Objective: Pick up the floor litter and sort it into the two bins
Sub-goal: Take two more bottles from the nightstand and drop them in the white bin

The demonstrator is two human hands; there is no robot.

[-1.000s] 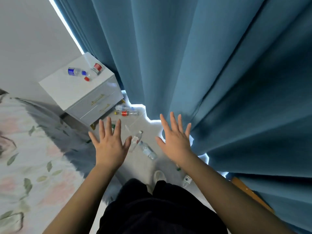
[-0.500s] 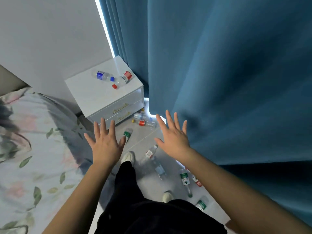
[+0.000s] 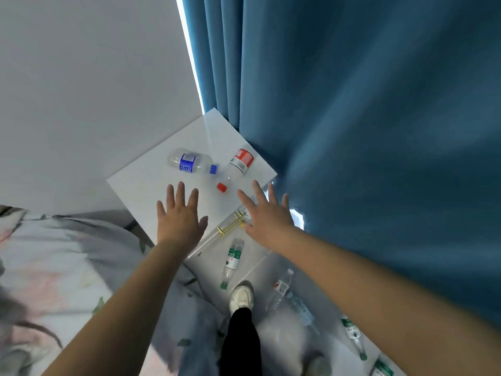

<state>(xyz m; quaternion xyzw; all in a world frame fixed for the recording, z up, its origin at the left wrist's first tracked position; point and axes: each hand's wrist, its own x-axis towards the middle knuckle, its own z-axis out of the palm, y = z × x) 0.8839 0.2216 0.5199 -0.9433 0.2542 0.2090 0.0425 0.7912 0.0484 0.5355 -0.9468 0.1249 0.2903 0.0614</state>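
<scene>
moved: left hand (image 3: 180,223), right hand (image 3: 267,223) now over nightstand (image 3: 141,185) | both spread, empty | blue-label bottle (image 3: 189,162), red-label bottle (image 3: 235,169) just beyond them

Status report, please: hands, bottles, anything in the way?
Left hand and right hand open, empty. Blue bottle and red bottle lie on nightstand; green bottle on floor. No bins seen.

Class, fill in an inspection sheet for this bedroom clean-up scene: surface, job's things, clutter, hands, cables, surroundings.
Surface: pale floor, strewn with bottles.
Job's things: green-label bottle lying by the nightstand; several more plastic bottles lying nearer the blue curtain; no bin in view.
Clutter: blue-label bottle and red-label bottle lying on the nightstand.
Hands: left hand and right hand open, empty, fingers spread.
Cables: nothing seen.
Surroundings: white wall, floral bedding.
</scene>
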